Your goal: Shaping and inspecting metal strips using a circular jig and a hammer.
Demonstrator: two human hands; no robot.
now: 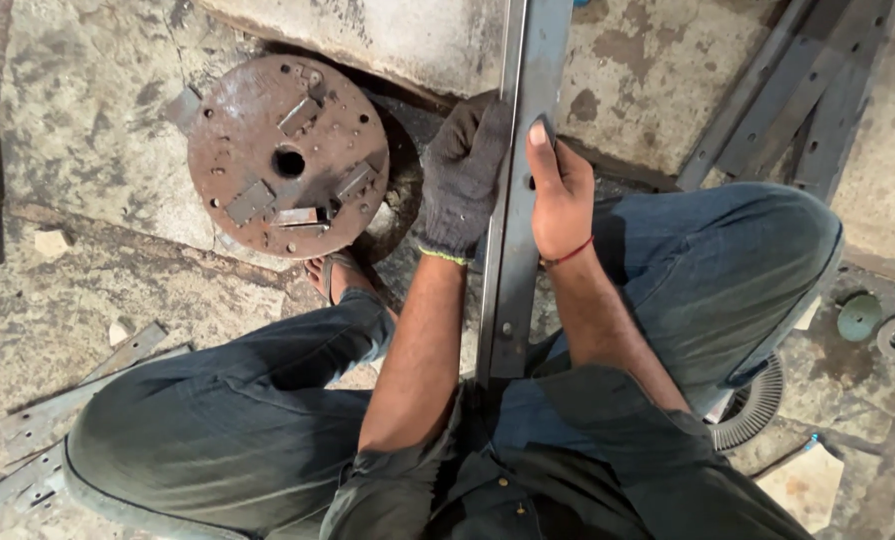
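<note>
Your left hand (462, 180), in a dark knit glove, is closed around the left edge of the steel bar (515, 260). Your bare right hand (559, 190) grips its right edge, thumb laid up the face. The bar is long, flat and drilled, and runs from the top centre of the frame down to your lap, between your knees. Left of the gloved hand, a rusty round plate (287, 155) lies on the concrete floor (87, 130). More flat strips (797, 90) lie at upper right.
</note>
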